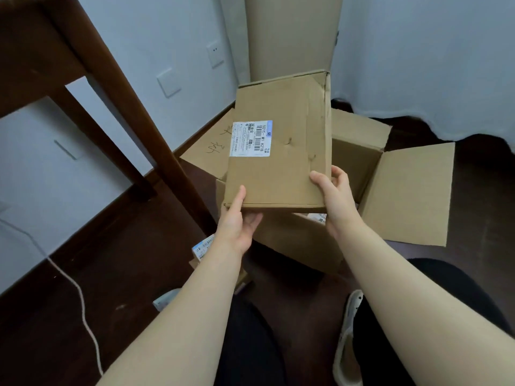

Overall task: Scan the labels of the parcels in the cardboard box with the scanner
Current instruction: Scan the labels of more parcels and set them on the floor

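Observation:
A brown cardboard parcel [281, 146] is held up above the big open cardboard box [407, 190], its top face turned toward me. A white shipping label [251, 138] with a barcode sits on the parcel's left half. My left hand [239, 218] grips the near left corner, thumb on top and fingers beneath. My right hand [335, 196] grips the near right corner. Inside the box, under the parcel, a bit of another labelled parcel [317, 217] shows. No scanner is in view.
A dark wooden table leg [133, 112] slants down at the left. A small labelled parcel [202, 246] lies on the dark floor by my left forearm, another pale item [164, 299] nearer me. A white cable [80, 296] trails across the floor. White curtain hangs at right.

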